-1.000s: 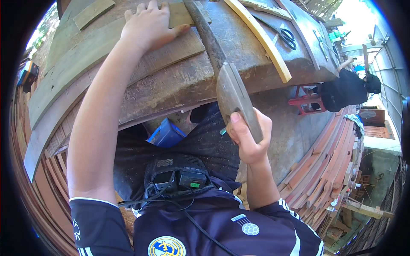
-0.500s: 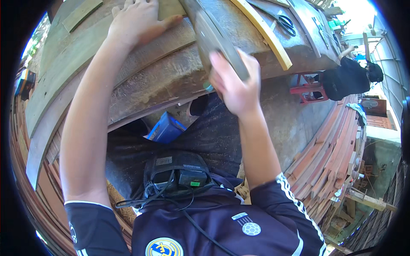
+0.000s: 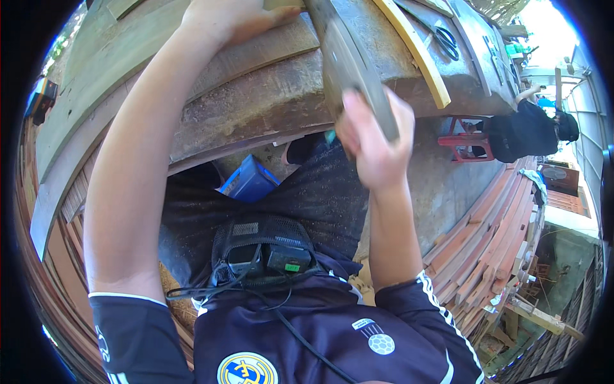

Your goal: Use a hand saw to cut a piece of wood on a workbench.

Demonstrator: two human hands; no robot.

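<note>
My left hand (image 3: 231,19) lies flat on a wooden board at the far edge of the picture. Its thumb is stretched out to the right, and the upper edge cuts off the fingers. My right hand (image 3: 377,137) is wrapped round the near end of a long, flat, grey-brown tool (image 3: 352,67), blurred by motion. The tool slants away over the workbench (image 3: 256,96), and its far end is partly out of view; I cannot make out its exact kind. A curved wooden board (image 3: 252,64) lies on the bench beside my left hand.
A yellowish wood strip (image 3: 416,51) and black-handled scissors (image 3: 446,43) lie on the bench to the right. Below the bench is a blue container (image 3: 249,182). Reddish planks (image 3: 480,237) are stacked at right. Beyond a red stool (image 3: 465,139), another person (image 3: 524,133) works.
My right hand has drawn the tool slightly toward me. The whole view has shifted, so the bench sits higher and farther right. My left hand still rests on the board.
</note>
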